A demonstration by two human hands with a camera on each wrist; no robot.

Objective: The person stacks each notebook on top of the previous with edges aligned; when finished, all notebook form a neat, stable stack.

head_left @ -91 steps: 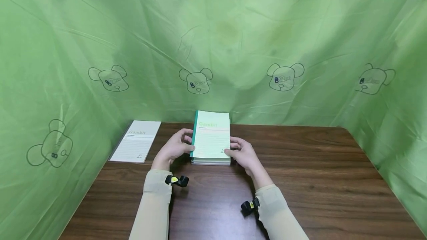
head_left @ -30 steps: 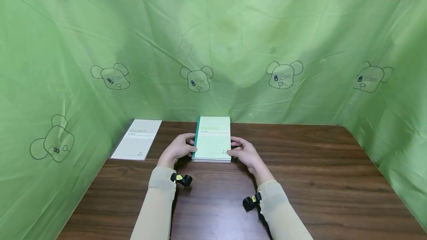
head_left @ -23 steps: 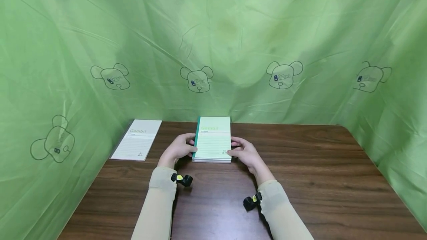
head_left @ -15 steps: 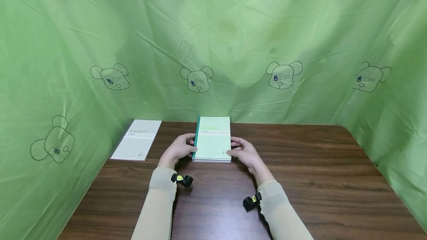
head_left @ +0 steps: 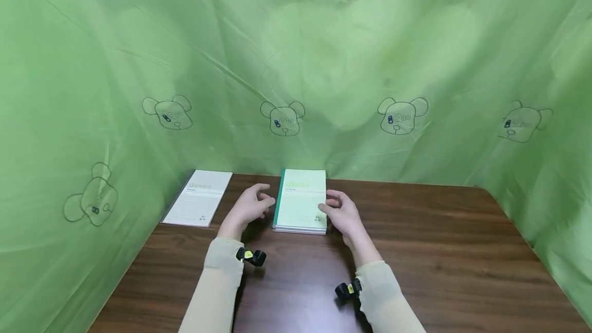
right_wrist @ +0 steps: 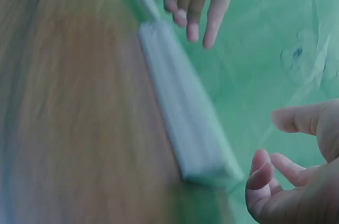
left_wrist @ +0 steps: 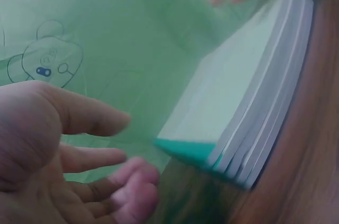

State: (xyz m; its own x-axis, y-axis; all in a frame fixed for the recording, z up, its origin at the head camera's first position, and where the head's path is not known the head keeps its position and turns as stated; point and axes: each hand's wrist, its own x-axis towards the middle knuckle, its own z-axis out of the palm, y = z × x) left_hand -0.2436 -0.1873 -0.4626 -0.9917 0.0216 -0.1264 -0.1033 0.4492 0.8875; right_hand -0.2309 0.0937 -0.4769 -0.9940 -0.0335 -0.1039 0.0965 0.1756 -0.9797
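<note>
A stack of several notebooks (head_left: pixel 300 204) lies on the table against the green cloth. The top one has a pale green lined cover marked "Gambit" and a teal spine. My left hand (head_left: pixel 248 207) is beside the spine, fingers spread and slightly bent, with a gap to the stack visible in the left wrist view. On the other side, my right hand (head_left: pixel 344 216) has its thumb over the near right corner as the head view shows it. The right wrist view shows that hand (right_wrist: pixel 299 176) apart from the stack's page edges (right_wrist: pixel 183 113), holding nothing.
A white-covered "Gambit" notebook (head_left: pixel 198 200) with a dark spine lies at the back left of the brown wooden table (head_left: pixel 444 256). Green cloth (head_left: pixel 351 66) printed with bear heads hangs behind the table and along both sides.
Three seconds ago the upper notebook was held raised; it then came down flush on the stack between both hands. Since half a second ago, both hands have let go and moved slightly outward.
</note>
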